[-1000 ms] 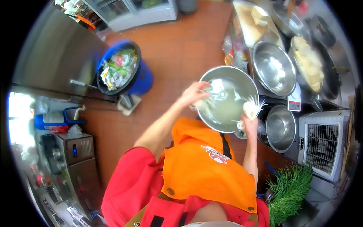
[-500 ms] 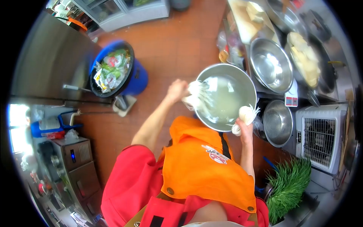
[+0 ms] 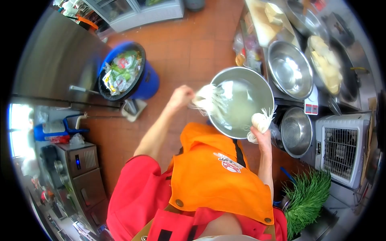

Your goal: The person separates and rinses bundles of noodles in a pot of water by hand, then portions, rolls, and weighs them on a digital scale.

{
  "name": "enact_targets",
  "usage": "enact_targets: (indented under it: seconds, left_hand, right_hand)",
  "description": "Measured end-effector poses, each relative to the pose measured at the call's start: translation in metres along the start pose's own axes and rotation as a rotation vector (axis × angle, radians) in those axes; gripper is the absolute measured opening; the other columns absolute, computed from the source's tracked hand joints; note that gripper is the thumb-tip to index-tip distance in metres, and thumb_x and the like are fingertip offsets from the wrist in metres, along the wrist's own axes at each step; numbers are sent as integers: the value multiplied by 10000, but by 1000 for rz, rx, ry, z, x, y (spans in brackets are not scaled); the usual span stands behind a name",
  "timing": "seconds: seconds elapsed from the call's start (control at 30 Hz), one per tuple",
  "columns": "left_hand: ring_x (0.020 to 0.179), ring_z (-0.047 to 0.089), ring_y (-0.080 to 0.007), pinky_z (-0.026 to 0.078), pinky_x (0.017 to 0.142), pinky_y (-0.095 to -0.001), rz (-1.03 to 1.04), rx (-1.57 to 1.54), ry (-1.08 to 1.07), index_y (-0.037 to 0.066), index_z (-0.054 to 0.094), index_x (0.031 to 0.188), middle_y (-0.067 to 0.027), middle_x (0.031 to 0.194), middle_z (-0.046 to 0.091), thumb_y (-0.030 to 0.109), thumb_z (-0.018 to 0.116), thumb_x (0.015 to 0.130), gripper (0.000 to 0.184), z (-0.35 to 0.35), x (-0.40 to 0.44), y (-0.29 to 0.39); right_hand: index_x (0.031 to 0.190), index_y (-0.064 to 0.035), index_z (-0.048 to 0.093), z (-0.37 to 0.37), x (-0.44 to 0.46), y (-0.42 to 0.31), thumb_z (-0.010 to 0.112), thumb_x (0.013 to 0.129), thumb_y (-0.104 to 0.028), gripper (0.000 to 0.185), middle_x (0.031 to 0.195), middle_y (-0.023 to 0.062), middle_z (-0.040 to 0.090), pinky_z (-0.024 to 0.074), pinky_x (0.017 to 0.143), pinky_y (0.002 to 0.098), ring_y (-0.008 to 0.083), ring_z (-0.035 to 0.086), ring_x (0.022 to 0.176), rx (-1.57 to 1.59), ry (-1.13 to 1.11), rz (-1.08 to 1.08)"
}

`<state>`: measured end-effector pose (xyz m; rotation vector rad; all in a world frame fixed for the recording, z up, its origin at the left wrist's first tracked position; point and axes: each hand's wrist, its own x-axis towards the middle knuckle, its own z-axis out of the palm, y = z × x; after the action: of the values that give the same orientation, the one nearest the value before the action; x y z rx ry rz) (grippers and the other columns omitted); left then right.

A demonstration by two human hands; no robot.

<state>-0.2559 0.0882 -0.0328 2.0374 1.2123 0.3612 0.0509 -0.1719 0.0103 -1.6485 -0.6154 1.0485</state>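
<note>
The metal pot (image 3: 242, 73) of cloudy liquid (image 3: 239, 106) stands right of centre in the frame. A loose bundle (image 3: 207, 98) of white strands fans over its left rim; a smaller bundle (image 3: 262, 121) is at its lower-right rim. The left hand (image 3: 183, 95), slightly blurred, seems clamped on the loose bundle's outer end; the right hand (image 3: 262, 138) clasps the smaller one. The step looks like loosening strands; the next move calls for keeping them over the pot.

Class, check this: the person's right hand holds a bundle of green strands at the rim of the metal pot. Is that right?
The colour is wrong: in the head view, the right hand holds a bundle of white strands at the rim of the metal pot.
</note>
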Motion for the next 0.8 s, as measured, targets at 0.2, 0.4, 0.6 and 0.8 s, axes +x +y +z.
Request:
enact_targets:
  seconds: [0.2, 0.4, 0.6, 0.8]
  left_hand:
    - [781, 549, -103, 457, 730, -268, -137, -385, -83, 46, 603, 927, -5, 803, 590, 193, 587, 917, 148, -17, -21, 31]
    - [734, 505, -71, 424, 739, -234, -40, -754, -194, 56, 520, 946, 24, 792, 558, 191, 499, 978, 140, -20, -47, 75]
    - [666, 456, -43, 386, 627, -199, -45, -612, -174, 79, 522, 915, 46, 743, 506, 209, 526, 966, 140, -24, -54, 77]
    - [624, 440, -49, 375, 590, -217, -148, -943, 76, 81, 544, 917, 48, 701, 482, 159, 565, 937, 83, -51, -57, 64]
  right_hand:
    - [1085, -3, 635, 10, 5, -10, 670, 796, -78, 300, 967, 41, 662, 489, 755, 283, 124, 612, 877, -11, -137, 13]
    - [1059, -1, 637, 72, 34, -52, 628, 811, -78, 261, 949, 52, 666, 488, 710, 266, 127, 620, 812, 195, -392, -117]
    - [1074, 5, 633, 142, 55, -64, 669, 767, -112, 330, 949, 46, 666, 493, 684, 258, 118, 624, 796, 104, -634, -39]
    - [1099, 0, 615, 124, 39, -68, 712, 770, -165, 380, 940, 50, 657, 492, 703, 270, 115, 606, 823, -94, -712, 86]
